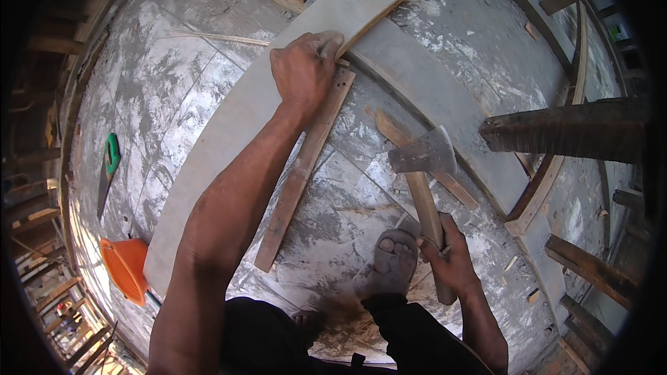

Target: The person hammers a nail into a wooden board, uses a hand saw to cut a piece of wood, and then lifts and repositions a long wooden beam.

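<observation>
Left hand [306, 69] is pressing down, fingers curled over the edge of a long plywood strip [236, 125] lying on the floor; right hand [451, 260] is gripping a hatchet [424, 160] over a wooden batten [306, 167].

The one view sits on my head and looks almost straight down past my chest at the grey, cement-streaked floor [208, 97] I crouch on. It is a close view: my left hand [306, 69] lies near the middle, my right hand [451, 260] and my bare foot [392, 264] low in the picture, my forearms entering from the bottom edge. The wide lens bends the long pale board [229, 125] into an arc and darkens the rim all round.
</observation>
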### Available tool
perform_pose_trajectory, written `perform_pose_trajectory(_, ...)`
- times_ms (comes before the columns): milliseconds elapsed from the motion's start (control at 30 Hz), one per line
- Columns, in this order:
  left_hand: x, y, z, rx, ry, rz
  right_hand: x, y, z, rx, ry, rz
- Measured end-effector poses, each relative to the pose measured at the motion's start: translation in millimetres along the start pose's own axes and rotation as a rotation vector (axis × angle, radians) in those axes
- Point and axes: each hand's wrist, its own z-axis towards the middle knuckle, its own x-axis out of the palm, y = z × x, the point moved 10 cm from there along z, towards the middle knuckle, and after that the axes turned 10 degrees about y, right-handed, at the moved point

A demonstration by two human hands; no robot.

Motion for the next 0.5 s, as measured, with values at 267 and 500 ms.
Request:
perform_pose_trajectory(267, 6.2, 2.7, 1.5, 0.017, -0.042, 0.036, -22.8, 48.5, 32.4, -0.178, -0.146, -0.119)
perform_pose_trajectory(500, 9.9, 2.3, 1.9, 0.03, -0.07, 0.046, -36.1, 114.0, 67.1, -0.299, -0.276, -0.28)
